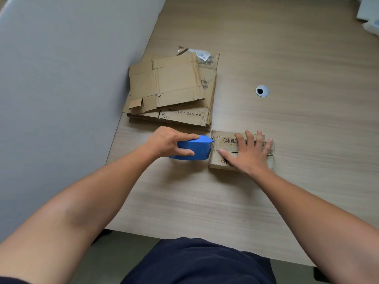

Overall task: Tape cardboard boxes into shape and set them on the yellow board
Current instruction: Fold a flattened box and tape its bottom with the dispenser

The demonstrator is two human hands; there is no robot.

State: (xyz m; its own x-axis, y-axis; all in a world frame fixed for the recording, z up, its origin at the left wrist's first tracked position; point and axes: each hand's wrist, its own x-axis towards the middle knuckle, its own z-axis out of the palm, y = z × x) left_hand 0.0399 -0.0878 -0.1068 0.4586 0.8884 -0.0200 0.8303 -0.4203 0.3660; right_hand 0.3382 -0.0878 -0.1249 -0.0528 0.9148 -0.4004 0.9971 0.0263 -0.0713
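A small brown cardboard box point(223, 139) with dark printed characters sits on the wooden table point(205, 191). My right hand point(249, 153) lies flat on its top, fingers spread, pressing the flaps down across the centre seam. My left hand point(167, 142) grips a blue tape dispenser point(195, 149), whose toothed front edge touches the box's left end at the seam. Behind them lies a stack of flattened cardboard boxes point(170, 89). No yellow board is in view.
A grey partition wall point(61, 89) runs along the table's left edge, close to the flattened stack. A round cable grommet point(262, 91) sits in the tabletop to the right. Pale objects point(369, 15) show at the far right corner. My dark-clothed lap is below the table's front edge.
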